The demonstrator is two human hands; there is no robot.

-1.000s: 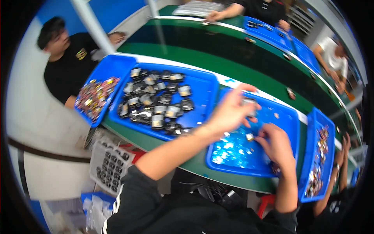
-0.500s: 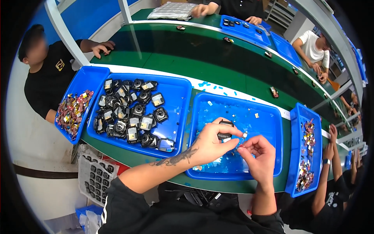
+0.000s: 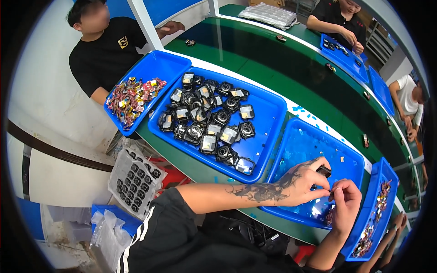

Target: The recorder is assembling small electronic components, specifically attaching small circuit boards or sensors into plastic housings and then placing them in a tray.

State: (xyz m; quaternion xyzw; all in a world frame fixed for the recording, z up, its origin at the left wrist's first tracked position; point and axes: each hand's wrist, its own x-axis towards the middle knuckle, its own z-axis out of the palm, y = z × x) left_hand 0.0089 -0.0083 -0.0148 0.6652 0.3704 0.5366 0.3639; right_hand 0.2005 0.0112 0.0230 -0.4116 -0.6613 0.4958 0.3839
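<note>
My left hand (image 3: 306,185) is closed around a black watch case (image 3: 323,171), held above the blue tray (image 3: 297,124) in front of me. Only the case's upper end shows past my fingers. Close by, my right hand (image 3: 344,205) pinches with thumb and forefinger right at my left fingertips; whatever lies in that pinch is hidden. Small reddish bits (image 3: 330,215) show beside my right palm, and I cannot tell whether they are held or in the tray. Blue film scraps and a few pale squares lie in this tray.
Left of it, a blue tray (image 3: 277,119) carries many black watch cases (image 3: 221,117). Blue bins with reddish flex parts stand far left (image 3: 132,98) and right (image 3: 380,200). Beyond runs a green belt (image 3: 255,59) with scattered small parts. Co-workers sit around it.
My view has swung left, so the trays appear farther right. A pale square at my left fingertips no longer shows. The co-worker at left has lifted a hand off a part on the belt.
</note>
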